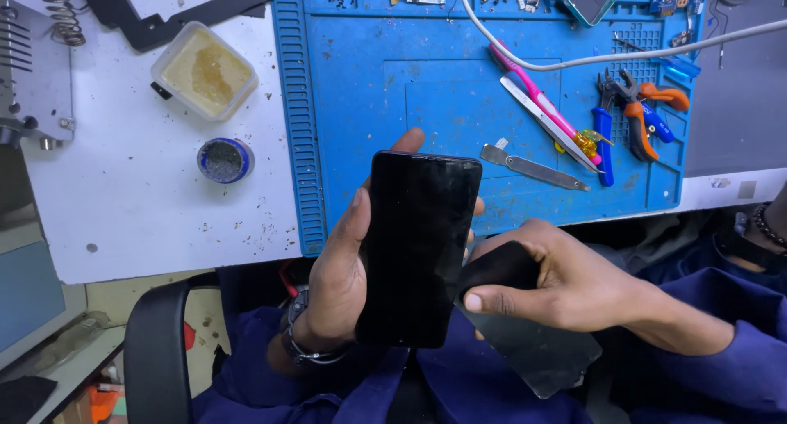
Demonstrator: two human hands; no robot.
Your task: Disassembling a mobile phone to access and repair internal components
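My left hand (340, 268) grips a black smartphone (418, 243) upright, its dark screen facing me, over my lap near the front edge of the blue work mat (393, 88). My right hand (566, 284) pinches a thin dark translucent sheet (533, 350) just to the right of the phone, thumb on top; the sheet's upper left part touches or passes behind the phone's right edge. A watch sits on my left wrist.
On the mat lie a metal pry tool (533, 168), pink and white tweezers (545, 108), pliers with orange and blue handles (639, 116) and a white cable (590, 59). The white bench at left holds a square sponge tray (205, 70) and a small round tin (225, 160). A chair arm (156, 350) is low left.
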